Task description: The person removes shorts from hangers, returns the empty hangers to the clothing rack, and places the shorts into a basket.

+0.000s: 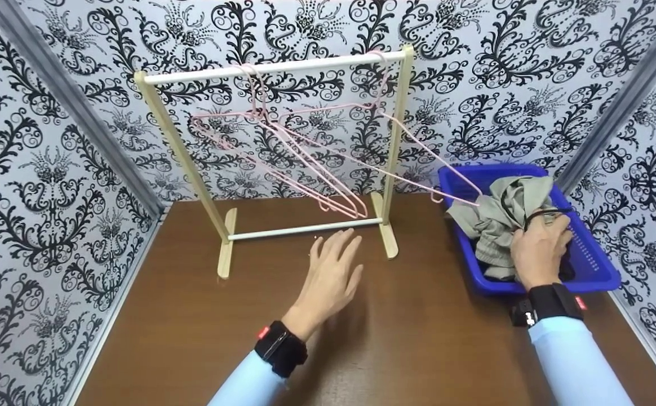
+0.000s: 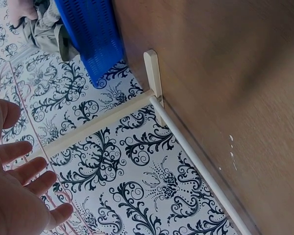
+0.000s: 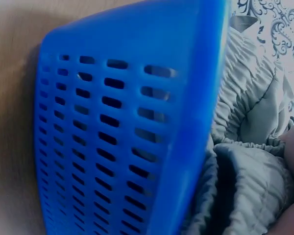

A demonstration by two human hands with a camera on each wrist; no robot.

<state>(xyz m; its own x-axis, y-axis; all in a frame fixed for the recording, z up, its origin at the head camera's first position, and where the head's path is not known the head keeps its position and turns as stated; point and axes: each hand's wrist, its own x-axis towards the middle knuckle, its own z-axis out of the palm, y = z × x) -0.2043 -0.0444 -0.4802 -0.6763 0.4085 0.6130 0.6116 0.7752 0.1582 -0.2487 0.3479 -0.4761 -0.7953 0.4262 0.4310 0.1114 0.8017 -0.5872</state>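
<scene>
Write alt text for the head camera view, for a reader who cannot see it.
A person's right hand grips grey clothing in a blue basket on a brown table, while the left hand hovers open before a small wooden clothes rack. Pink wire hangers hang on the rack's rail against black-and-white patterned walls.

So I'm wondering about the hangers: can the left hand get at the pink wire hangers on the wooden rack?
Probably yes: the left hand hovers open before the wooden rack, and nothing stands between it and the pink wire hangers.
</scene>
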